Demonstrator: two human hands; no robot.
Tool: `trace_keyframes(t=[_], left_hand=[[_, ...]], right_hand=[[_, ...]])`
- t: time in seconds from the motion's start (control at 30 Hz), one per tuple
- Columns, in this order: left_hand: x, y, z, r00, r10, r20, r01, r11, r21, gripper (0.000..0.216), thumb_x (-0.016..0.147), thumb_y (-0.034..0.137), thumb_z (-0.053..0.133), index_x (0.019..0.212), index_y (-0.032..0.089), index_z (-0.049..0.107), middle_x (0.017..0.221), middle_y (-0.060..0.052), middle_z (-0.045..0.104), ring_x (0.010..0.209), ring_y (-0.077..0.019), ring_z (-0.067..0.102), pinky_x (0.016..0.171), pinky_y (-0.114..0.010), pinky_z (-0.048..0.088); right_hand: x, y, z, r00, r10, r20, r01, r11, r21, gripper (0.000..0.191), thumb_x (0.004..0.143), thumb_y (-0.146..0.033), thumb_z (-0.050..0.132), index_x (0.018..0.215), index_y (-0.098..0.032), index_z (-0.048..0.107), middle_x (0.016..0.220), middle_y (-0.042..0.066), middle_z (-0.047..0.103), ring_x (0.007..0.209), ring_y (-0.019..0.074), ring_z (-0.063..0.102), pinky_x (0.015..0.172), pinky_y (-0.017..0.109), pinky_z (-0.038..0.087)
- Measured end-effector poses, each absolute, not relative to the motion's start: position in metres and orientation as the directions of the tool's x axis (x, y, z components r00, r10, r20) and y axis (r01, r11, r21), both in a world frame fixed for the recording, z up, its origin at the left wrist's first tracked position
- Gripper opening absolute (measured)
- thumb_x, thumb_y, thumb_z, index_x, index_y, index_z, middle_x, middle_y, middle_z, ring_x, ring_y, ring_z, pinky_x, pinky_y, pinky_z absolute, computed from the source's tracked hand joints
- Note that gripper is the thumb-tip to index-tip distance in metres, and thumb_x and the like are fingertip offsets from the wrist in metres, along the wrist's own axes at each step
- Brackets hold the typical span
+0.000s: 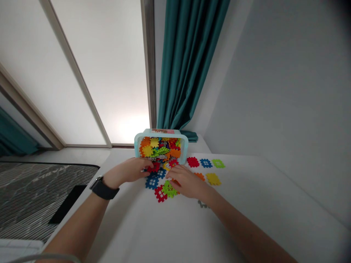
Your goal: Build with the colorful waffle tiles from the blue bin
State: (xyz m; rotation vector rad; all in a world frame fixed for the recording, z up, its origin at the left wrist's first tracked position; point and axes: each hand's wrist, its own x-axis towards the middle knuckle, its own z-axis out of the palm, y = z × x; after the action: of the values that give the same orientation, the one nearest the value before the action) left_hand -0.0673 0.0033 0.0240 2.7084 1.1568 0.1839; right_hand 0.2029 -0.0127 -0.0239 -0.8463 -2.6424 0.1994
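My left hand (131,170), with a dark watch (104,188) on its wrist, has its thumb and fingers around a red square interlocking plastic tile (154,167). Blue tiles (151,182) lie just below those fingers. Over the loose pile, my right hand (183,179) has its thumb and fingers apart, beside a green tile (170,189); I see nothing between them. A red tile with a window-like grid (160,193) partly lies under the green one. Beyond both hands a light-blue tub (185,148) lies on its side, its mouth facing me, full of colourful tiles (161,150).
Right of the tub, on the white table (164,233), lie a red tile (193,162), a blue one (206,163), a green one (218,163), and a yellow tile (213,179). A grey piece (203,204) is partly under my right forearm. Teal curtain (189,65) hangs behind.
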Motion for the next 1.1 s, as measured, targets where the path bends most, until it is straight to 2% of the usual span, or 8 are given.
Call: trace_keyframes(t=[0.17, 0.27, 0.47, 0.57, 0.77, 0.93, 1.1], left_hand=[[-0.062, -0.004, 0.011, 0.616, 0.783, -0.082, 0.784, -0.6, 0.159, 0.013, 0.08, 0.024, 0.067, 0.093, 0.025, 0.07, 0.083, -0.002, 0.075, 0.066, -0.02, 0.068, 0.059, -0.029, 0.051], [-0.057, -0.012, 0.005, 0.597, 0.795, -0.105, 0.802, -0.589, 0.098, 0.018, 0.08, 0.027, 0.069, 0.098, 0.025, 0.069, 0.085, -0.004, 0.076, 0.069, -0.0218, 0.069, 0.062, -0.03, 0.052], [-0.064, -0.033, -0.013, 0.618, 0.786, -0.034, 0.786, -0.616, 0.04, 0.018, 0.087, 0.025, 0.062, 0.104, 0.023, 0.064, 0.095, -0.004, 0.075, 0.08, -0.0216, 0.072, 0.073, -0.031, 0.053], [-0.072, -0.044, -0.027, 0.62, 0.783, 0.04, 0.779, -0.621, 0.081, 0.027, 0.09, 0.025, 0.057, 0.117, 0.024, 0.06, 0.102, -0.005, 0.073, 0.084, -0.022, 0.072, 0.077, -0.033, 0.054], [-0.071, -0.065, -0.04, 0.558, 0.823, 0.106, 0.806, -0.568, 0.167, 0.021, 0.093, 0.028, 0.055, 0.113, 0.023, 0.059, 0.107, -0.007, 0.069, 0.09, -0.0227, 0.07, 0.085, -0.036, 0.052], [-0.068, -0.073, -0.038, 0.5, 0.855, 0.135, 0.836, -0.518, 0.18, 0.043, 0.091, 0.035, 0.058, 0.131, 0.022, 0.052, 0.114, -0.01, 0.065, 0.099, -0.0271, 0.067, 0.089, -0.041, 0.049], [-0.07, -0.071, -0.04, 0.495, 0.859, 0.13, 0.84, -0.511, 0.18, 0.04, 0.089, 0.035, 0.059, 0.126, 0.022, 0.057, 0.11, -0.009, 0.064, 0.101, -0.0268, 0.065, 0.09, -0.042, 0.046]], right_hand=[[0.193, -0.019, -0.029, -0.762, 0.585, 0.278, 0.526, 0.809, -0.261, 0.015, 0.094, -0.014, 0.057, 0.104, -0.02, 0.067, 0.104, 0.007, 0.07, 0.101, 0.0241, 0.061, 0.096, 0.041, 0.044], [0.198, -0.021, -0.032, -0.762, 0.584, 0.28, 0.514, 0.808, -0.287, 0.015, 0.095, -0.015, 0.056, 0.103, -0.021, 0.067, 0.102, 0.007, 0.069, 0.1, 0.0234, 0.061, 0.093, 0.039, 0.045], [0.203, -0.02, -0.035, -0.759, 0.586, 0.285, 0.515, 0.807, -0.289, 0.015, 0.095, -0.014, 0.055, 0.102, -0.022, 0.067, 0.101, 0.006, 0.07, 0.1, 0.0237, 0.062, 0.092, 0.039, 0.046], [0.2, -0.021, -0.032, -0.762, 0.576, 0.295, 0.507, 0.815, -0.28, 0.015, 0.095, -0.014, 0.056, 0.103, -0.021, 0.067, 0.103, 0.007, 0.07, 0.101, 0.0245, 0.061, 0.093, 0.041, 0.046], [0.202, -0.025, -0.03, -0.76, 0.568, 0.315, 0.483, 0.819, -0.31, 0.015, 0.095, -0.013, 0.055, 0.102, -0.021, 0.066, 0.103, 0.007, 0.069, 0.102, 0.0237, 0.061, 0.096, 0.04, 0.045], [0.206, -0.027, -0.034, -0.759, 0.564, 0.325, 0.484, 0.823, -0.297, 0.016, 0.095, -0.013, 0.053, 0.101, -0.022, 0.066, 0.103, 0.006, 0.069, 0.1, 0.0236, 0.06, 0.091, 0.039, 0.046], [0.201, -0.031, -0.035, -0.77, 0.542, 0.337, 0.465, 0.838, -0.284, 0.015, 0.097, -0.015, 0.051, 0.098, -0.021, 0.065, 0.1, 0.006, 0.069, 0.099, 0.0226, 0.06, 0.091, 0.038, 0.045]])
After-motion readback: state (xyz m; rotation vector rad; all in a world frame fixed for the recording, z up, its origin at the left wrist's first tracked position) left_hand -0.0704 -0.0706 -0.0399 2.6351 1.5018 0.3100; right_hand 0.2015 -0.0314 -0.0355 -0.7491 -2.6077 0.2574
